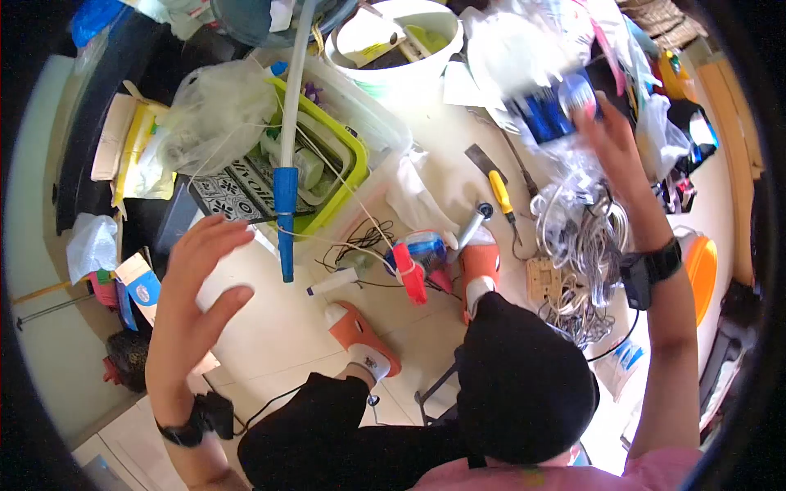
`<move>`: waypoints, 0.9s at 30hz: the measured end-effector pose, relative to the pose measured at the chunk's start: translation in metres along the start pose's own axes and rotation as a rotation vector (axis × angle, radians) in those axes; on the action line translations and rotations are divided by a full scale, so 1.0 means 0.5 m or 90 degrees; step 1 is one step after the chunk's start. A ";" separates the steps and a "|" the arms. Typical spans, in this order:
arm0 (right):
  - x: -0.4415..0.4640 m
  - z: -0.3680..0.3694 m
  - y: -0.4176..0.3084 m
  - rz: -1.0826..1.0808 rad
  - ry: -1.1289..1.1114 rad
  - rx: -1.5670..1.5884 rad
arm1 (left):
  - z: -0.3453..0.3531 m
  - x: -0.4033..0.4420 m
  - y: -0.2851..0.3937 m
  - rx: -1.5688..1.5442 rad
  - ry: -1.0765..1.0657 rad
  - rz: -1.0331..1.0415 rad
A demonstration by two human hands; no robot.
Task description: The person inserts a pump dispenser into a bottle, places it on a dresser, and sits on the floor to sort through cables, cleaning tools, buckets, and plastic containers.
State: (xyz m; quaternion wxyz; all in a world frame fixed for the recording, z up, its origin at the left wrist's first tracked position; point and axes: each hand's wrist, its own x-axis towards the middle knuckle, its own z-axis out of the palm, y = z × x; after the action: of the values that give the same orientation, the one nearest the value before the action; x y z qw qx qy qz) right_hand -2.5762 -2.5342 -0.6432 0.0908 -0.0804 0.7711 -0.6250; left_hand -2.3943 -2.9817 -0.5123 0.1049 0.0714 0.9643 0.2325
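My left hand is raised at the left with its fingers apart and nothing in them. It is nearest to a black-and-white patterned box beside a green basket. My right hand reaches out to the upper right, its fingers bent at the edge of a shiny blue package. Both are smeared by motion, and the package appears gripped. Below that hand lie bundled grey cables and clear plastic bags.
A white pole with a blue end crosses the basket. On the floor are a yellow-handled scraper, a red clamp-like piece, a white marker and a beige socket block. A white bucket stands at the back.
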 end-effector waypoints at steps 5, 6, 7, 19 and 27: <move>0.025 0.307 -0.259 -0.266 -0.156 0.082 | 0.011 0.074 0.074 -0.489 0.046 -0.032; 0.026 0.356 -0.293 -0.386 -0.241 0.048 | -0.002 0.072 0.080 -0.482 0.048 -0.037; -0.016 0.370 -0.371 -0.127 -0.412 0.077 | -0.016 0.069 0.082 -0.601 0.117 -0.085; 0.174 0.243 0.267 0.011 -0.349 -0.495 | 0.036 -0.370 -0.319 -0.857 0.655 -0.418; 0.207 0.486 0.432 -0.040 -0.176 -0.643 | 0.255 -0.443 -0.427 -0.933 0.716 -0.713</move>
State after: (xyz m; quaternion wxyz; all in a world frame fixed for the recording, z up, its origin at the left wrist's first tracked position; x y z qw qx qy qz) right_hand -2.6205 -2.7449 -0.9079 0.1229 -0.2191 0.9544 -0.1611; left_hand -2.1691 -3.1562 -0.6846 -0.2442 -0.5765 0.3960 0.6717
